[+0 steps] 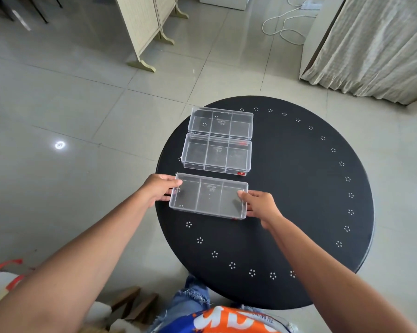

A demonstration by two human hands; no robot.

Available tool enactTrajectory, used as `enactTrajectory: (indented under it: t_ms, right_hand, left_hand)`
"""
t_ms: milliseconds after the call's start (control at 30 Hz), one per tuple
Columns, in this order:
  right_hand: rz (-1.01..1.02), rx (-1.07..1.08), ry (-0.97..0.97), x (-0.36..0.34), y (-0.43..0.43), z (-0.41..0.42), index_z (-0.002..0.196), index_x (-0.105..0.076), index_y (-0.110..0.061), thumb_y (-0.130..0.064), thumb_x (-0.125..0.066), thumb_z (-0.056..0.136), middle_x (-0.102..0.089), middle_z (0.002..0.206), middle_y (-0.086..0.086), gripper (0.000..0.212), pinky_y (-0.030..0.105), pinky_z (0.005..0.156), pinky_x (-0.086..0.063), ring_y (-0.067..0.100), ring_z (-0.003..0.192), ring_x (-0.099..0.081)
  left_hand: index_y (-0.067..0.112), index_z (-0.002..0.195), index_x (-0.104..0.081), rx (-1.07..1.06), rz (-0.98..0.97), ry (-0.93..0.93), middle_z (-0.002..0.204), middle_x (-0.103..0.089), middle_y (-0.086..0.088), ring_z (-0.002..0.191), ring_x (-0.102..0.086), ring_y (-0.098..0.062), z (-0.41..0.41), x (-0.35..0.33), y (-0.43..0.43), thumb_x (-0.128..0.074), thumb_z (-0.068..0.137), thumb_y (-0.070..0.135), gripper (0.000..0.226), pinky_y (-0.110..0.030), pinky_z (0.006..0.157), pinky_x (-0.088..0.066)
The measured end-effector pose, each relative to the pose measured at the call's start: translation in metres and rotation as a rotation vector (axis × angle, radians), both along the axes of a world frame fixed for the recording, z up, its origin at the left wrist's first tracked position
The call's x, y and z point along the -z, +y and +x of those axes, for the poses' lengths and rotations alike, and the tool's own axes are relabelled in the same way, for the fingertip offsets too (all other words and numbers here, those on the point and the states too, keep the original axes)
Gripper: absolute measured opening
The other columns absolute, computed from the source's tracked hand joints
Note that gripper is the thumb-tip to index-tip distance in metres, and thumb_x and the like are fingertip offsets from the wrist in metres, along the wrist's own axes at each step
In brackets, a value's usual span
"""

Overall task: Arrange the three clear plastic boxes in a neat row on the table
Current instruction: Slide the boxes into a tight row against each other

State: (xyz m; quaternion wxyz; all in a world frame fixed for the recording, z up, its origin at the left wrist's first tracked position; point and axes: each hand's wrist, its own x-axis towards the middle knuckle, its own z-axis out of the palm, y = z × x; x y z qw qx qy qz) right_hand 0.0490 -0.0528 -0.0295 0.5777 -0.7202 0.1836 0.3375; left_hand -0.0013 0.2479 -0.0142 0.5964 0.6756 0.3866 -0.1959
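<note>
Three clear plastic boxes with three compartments each lie in a line running away from me on the left part of the round black table (299, 188). The far box (220, 122) and the middle box (217, 155) touch edge to edge. The near box (208, 198) sits a small gap below the middle one, turned slightly askew. My left hand (158, 189) grips the near box's left end. My right hand (259, 204) grips its right end, thumb on the rim.
The table has a ring of small white dot clusters near its rim. A folding screen (145, 30), a white cable (284, 27) and a curtain (371, 44) stand on the tiled floor beyond. A bag (3, 277) lies at my lower left.
</note>
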Motion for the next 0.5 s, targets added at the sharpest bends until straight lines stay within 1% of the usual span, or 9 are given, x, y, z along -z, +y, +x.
enactTrajectory:
  t_ms: [133, 267, 300, 433, 500]
  right_hand:
    - [0.012, 0.027, 0.009, -0.003, 0.005, 0.009, 0.112, -0.070, -0.006, -0.027, -0.075, 0.088, -0.077, 0.103, 0.013, 0.033, 0.045, 0.086, -0.061, 0.027, 0.085, -0.074]
    - [0.023, 0.059, 0.025, -0.002, 0.006, 0.014, 0.115, -0.067, -0.005, -0.028, -0.076, 0.087, -0.077, 0.102, 0.014, 0.037, 0.040, 0.076, -0.063, 0.026, 0.080, -0.074]
    - [0.020, 0.061, 0.025, -0.001, 0.007, 0.015, 0.115, -0.068, -0.005, -0.028, -0.076, 0.086, -0.078, 0.101, 0.013, 0.038, 0.041, 0.077, -0.063, 0.027, 0.080, -0.075]
    - [0.006, 0.077, 0.027, 0.000, 0.008, 0.019, 0.115, -0.069, -0.007, -0.032, -0.077, 0.084, -0.078, 0.098, 0.012, 0.041, 0.051, 0.084, -0.061, 0.034, 0.090, -0.077]
    - [-0.004, 0.081, 0.027, 0.000, 0.009, 0.020, 0.115, -0.069, -0.008, -0.033, -0.077, 0.084, -0.078, 0.099, 0.012, 0.041, 0.051, 0.084, -0.061, 0.035, 0.093, -0.076]
  left_hand:
    - [0.005, 0.122, -0.066, 0.007, 0.011, -0.001, 0.106, -0.072, -0.011, 0.095, -0.068, -0.024, 0.008, 0.000, 0.002, -0.076, 0.084, 0.022, 0.042, -0.035, 0.076, -0.056]
    - [0.005, 0.123, -0.065, 0.010, 0.018, -0.008, 0.111, -0.071, -0.012, 0.101, -0.068, -0.027, 0.013, -0.001, 0.000, -0.075, 0.085, 0.022, 0.043, -0.038, 0.081, -0.055]
    - [0.005, 0.124, -0.064, 0.009, 0.019, -0.009, 0.111, -0.070, -0.011, 0.100, -0.068, -0.027, 0.014, -0.002, 0.000, -0.075, 0.086, 0.022, 0.043, -0.039, 0.082, -0.055]
    - [0.007, 0.123, -0.064, 0.005, 0.026, -0.009, 0.116, -0.070, -0.012, 0.099, -0.067, -0.025, 0.018, -0.003, -0.001, -0.075, 0.086, 0.023, 0.042, -0.044, 0.092, -0.055]
    - [0.007, 0.123, -0.065, 0.003, 0.029, -0.007, 0.117, -0.070, -0.012, 0.103, -0.067, -0.027, 0.020, -0.003, -0.001, -0.075, 0.086, 0.023, 0.042, -0.046, 0.094, -0.054]
